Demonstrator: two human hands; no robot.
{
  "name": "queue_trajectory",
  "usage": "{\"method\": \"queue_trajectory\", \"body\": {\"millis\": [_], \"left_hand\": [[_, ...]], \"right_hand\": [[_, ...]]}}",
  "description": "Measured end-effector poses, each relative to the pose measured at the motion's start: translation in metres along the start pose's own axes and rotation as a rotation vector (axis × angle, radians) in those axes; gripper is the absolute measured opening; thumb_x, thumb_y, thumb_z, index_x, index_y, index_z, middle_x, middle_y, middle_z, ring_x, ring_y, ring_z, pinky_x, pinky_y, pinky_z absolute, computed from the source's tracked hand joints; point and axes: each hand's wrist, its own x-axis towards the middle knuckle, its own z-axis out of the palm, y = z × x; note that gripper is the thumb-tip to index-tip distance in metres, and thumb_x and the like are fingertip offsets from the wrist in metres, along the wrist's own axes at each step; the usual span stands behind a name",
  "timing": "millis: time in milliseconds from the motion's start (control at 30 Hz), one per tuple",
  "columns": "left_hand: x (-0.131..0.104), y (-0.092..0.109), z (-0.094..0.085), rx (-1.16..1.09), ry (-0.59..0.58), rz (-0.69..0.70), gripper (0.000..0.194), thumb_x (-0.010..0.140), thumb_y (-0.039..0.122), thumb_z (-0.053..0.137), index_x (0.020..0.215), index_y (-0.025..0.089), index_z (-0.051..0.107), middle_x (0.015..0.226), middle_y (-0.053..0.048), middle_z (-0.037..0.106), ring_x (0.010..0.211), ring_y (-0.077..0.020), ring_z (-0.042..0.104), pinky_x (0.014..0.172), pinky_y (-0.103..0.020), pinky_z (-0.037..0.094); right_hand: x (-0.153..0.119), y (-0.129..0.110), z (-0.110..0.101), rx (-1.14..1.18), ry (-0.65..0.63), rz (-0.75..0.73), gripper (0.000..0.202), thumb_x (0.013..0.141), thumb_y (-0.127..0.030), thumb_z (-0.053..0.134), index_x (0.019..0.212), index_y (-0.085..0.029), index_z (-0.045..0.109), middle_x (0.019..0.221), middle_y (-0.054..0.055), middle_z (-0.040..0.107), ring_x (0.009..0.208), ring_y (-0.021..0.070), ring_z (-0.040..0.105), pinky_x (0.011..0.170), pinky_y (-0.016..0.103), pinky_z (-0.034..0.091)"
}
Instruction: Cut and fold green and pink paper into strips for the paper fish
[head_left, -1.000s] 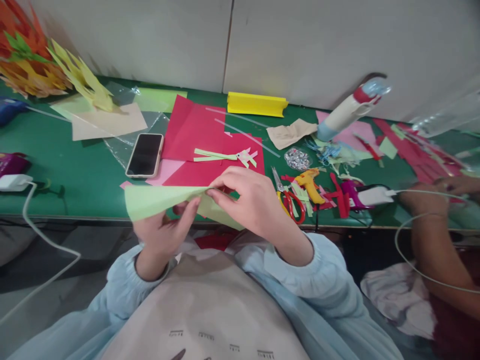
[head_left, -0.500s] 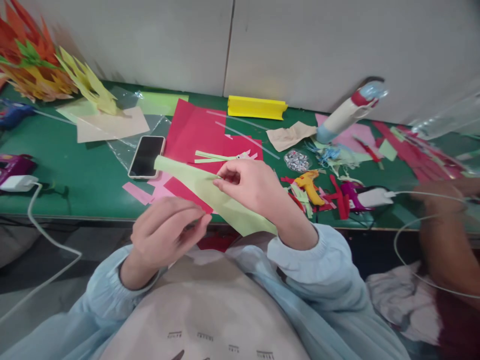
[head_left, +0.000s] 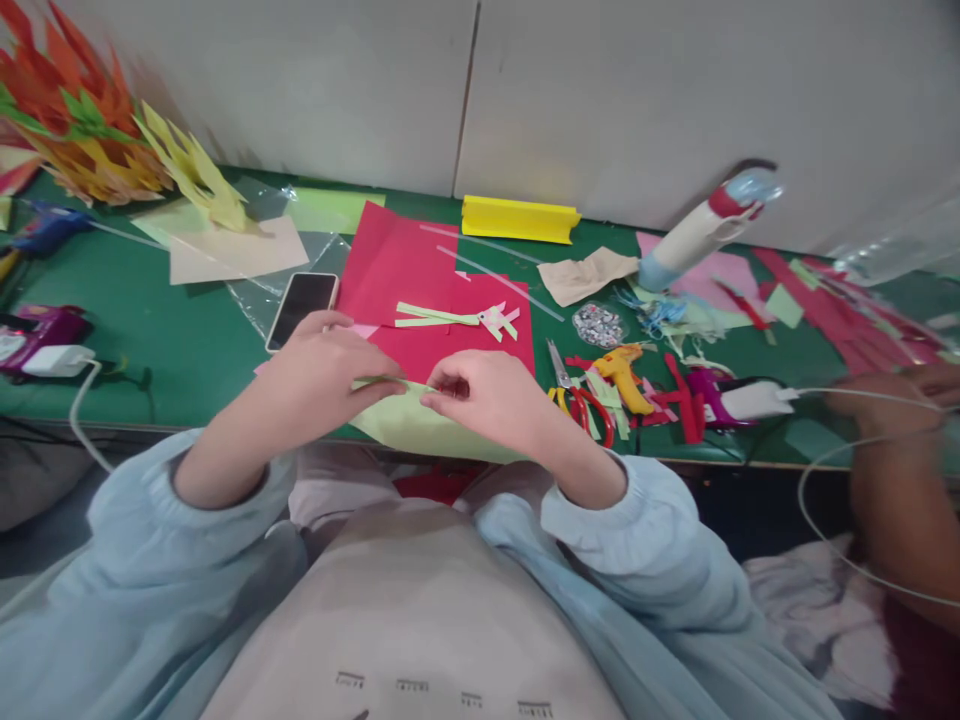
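A sheet of light green paper point(head_left: 435, 427) hangs over the table's front edge, its upper edge pinched from both sides. My left hand point(head_left: 319, 375) is closed on that edge at the left, thumb and fingers pressed together. Close beside it, my right hand point(head_left: 487, 400) pinches the same edge. Just beyond my hands, a small paper piece with pale green strips point(head_left: 435, 316) and a pink-and-white striped end point(head_left: 500, 321) lies on red paper point(head_left: 401, 265).
A phone point(head_left: 301, 308) lies left of the red paper. Scissors point(head_left: 581, 400), a yellow glue gun point(head_left: 627, 378) and paper scraps are at right. A bottle point(head_left: 709, 228) stands near the wall. Another person's arm point(head_left: 896, 450) rests at far right. Paper flames point(head_left: 75, 110) stand back left.
My left hand has moved up and taken hold of the green paper's edge beside my right hand. The paper has swung nearer to me. The scissors have come into view.
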Motion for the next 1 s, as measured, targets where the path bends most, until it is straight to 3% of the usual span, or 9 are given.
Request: {"method": "queue_trajectory", "body": {"millis": [167, 300, 400, 600, 733, 1000], "left_hand": [[0.006, -0.003, -0.004, -0.116, -0.113, -0.017, 0.03, 0.091, 0.045, 0.053, 0.082, 0.03, 0.077, 0.079, 0.003, 0.078, 0.069, -0.0153, 0.063, 0.093, -0.036, 0.039], [0.009, -0.003, -0.006, -0.126, -0.167, -0.092, 0.031, 0.089, 0.047, 0.054, 0.086, 0.029, 0.078, 0.082, 0.001, 0.077, 0.076, -0.0183, 0.065, 0.071, -0.028, 0.041], [0.012, -0.002, -0.008, -0.119, -0.251, -0.093, 0.031, 0.09, 0.045, 0.052, 0.088, 0.027, 0.078, 0.083, 0.0, 0.077, 0.069, -0.0169, 0.064, 0.063, -0.025, 0.038], [0.021, 0.003, -0.01, -0.115, -0.365, -0.059, 0.031, 0.088, 0.039, 0.048, 0.085, 0.03, 0.078, 0.077, 0.002, 0.076, 0.063, -0.0155, 0.063, 0.058, -0.025, 0.036], [0.024, 0.006, -0.011, -0.077, -0.382, -0.07, 0.029, 0.086, 0.036, 0.048, 0.083, 0.029, 0.077, 0.075, 0.002, 0.075, 0.062, -0.0159, 0.062, 0.058, -0.025, 0.035], [0.022, 0.003, -0.011, -0.025, -0.422, -0.015, 0.03, 0.09, 0.033, 0.043, 0.079, 0.023, 0.068, 0.067, 0.0, 0.067, 0.055, -0.0141, 0.053, 0.054, -0.026, 0.032]], "right_hand": [[-0.001, 0.007, 0.01, 0.17, 0.004, -0.04, 0.014, 0.09, -0.028, 0.065, 0.091, -0.017, 0.073, 0.089, 0.003, 0.073, 0.079, 0.0117, 0.061, 0.069, 0.024, 0.038], [0.0, 0.013, 0.02, 0.288, 0.032, -0.034, 0.011, 0.088, -0.025, 0.066, 0.09, -0.016, 0.073, 0.089, 0.003, 0.072, 0.079, 0.0107, 0.061, 0.072, 0.023, 0.041], [0.0, 0.014, 0.024, 0.279, 0.046, -0.024, 0.01, 0.087, -0.023, 0.066, 0.088, -0.015, 0.073, 0.088, 0.003, 0.072, 0.077, 0.0101, 0.06, 0.071, 0.022, 0.04], [0.0, 0.012, 0.03, 0.129, 0.037, -0.063, 0.011, 0.089, -0.02, 0.063, 0.088, -0.015, 0.073, 0.085, 0.002, 0.069, 0.075, 0.01, 0.055, 0.068, 0.022, 0.035], [0.0, 0.011, 0.034, 0.088, 0.046, -0.084, 0.012, 0.089, -0.02, 0.061, 0.087, -0.014, 0.072, 0.081, 0.002, 0.065, 0.072, 0.0098, 0.052, 0.067, 0.022, 0.034], [-0.004, 0.018, 0.033, 0.199, 0.0, -0.016, 0.012, 0.087, -0.021, 0.062, 0.089, -0.016, 0.072, 0.086, 0.002, 0.07, 0.072, 0.0092, 0.057, 0.068, 0.022, 0.038]]}}
